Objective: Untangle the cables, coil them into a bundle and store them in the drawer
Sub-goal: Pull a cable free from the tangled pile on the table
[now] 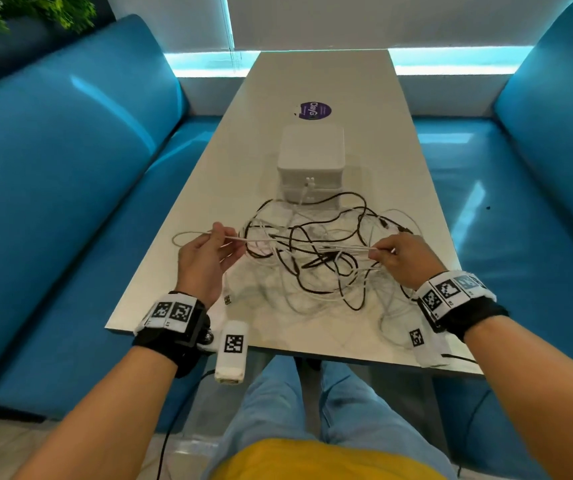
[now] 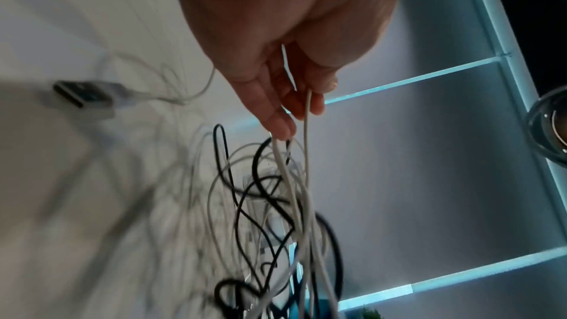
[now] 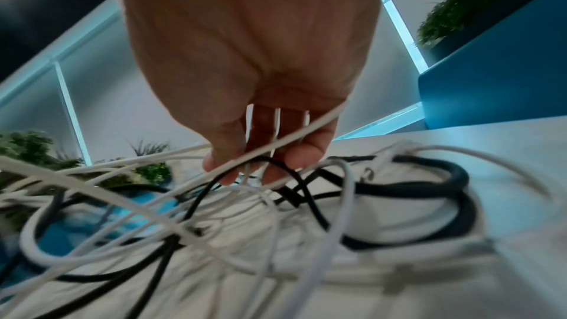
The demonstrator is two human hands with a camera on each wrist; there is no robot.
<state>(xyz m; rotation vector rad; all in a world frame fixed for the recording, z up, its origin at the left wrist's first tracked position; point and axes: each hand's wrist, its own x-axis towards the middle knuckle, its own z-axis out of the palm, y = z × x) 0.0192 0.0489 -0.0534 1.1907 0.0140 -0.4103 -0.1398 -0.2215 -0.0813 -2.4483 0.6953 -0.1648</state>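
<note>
The left hand [image 1: 205, 261] pinches a white cable [image 1: 264, 240] and should draw it out slowly, watching for snags. The tangle of black and white cables [image 1: 313, 258] lies on the table [image 1: 313, 81] before the closed drawer box [image 1: 309, 161]. The right hand [image 1: 404, 259] grips white strands, steadying.

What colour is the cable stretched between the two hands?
White; the cable runs taut from left hand to right hand, clearest in the head view.
</note>
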